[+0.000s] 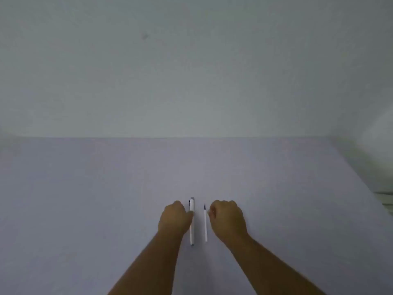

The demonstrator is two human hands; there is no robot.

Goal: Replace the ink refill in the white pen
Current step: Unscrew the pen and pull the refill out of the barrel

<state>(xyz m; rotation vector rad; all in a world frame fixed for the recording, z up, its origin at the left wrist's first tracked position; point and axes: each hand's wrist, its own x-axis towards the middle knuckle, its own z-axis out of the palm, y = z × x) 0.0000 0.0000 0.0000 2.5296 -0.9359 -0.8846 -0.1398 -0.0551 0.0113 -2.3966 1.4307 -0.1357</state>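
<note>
The white pen (192, 228) lies on the lavender table (85, 199), pointing away from me, its clip end far. My left hand (174, 218) sits curled against the pen's left side, with the thumb tip over the barrel near its upper part. A thin white ink refill (205, 224) with a dark tip at the far end lies parallel to the pen, just to its right. My right hand (227, 218) rests with fingers curled right of the refill, its fingertips close to the refill's upper end with a small gap between them.
A plain pale wall (191, 71) rises behind the table's far edge. The table's right edge (361, 177) runs diagonally, with a blurred greenish floor beyond it.
</note>
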